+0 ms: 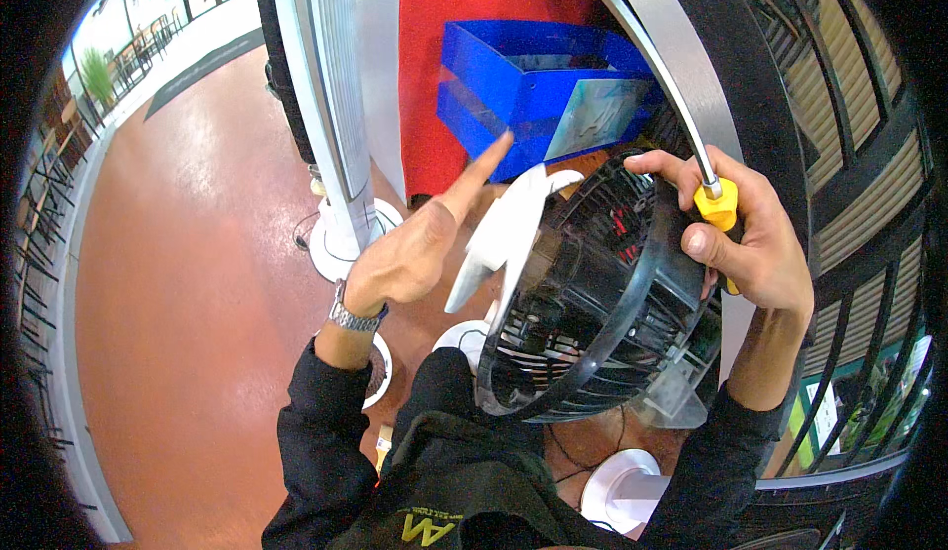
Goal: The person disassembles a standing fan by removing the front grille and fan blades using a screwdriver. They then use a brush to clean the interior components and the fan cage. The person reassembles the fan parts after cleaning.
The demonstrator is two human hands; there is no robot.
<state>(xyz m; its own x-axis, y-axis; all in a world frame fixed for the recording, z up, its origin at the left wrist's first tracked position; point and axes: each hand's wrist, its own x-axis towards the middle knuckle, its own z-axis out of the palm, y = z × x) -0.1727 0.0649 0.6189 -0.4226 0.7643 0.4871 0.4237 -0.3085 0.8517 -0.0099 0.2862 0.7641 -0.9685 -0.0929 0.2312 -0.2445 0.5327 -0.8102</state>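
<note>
My right hand [763,246] grips the rim of a black plastic fan housing [666,283] and also has a yellow-handled screwdriver [717,206], its metal shaft pointing upward. The shaft's far end is hard to make out against the silver column behind. White fan blades [503,231], slightly blurred, stick out of the housing's open front. Beside them is my left hand [407,254], index finger stretched out and the other fingers curled, with nothing visible in it. Whether it touches a blade is unclear. A metal-band wristwatch [355,319] is on my left wrist.
Ahead, a blue box [481,98] rests on red cloth [422,54]. A tall silver column [337,106] rises from a white round base [329,250] at left. Another white base [622,476] and cables lie below the housing. Black bars [837,343] line the right side.
</note>
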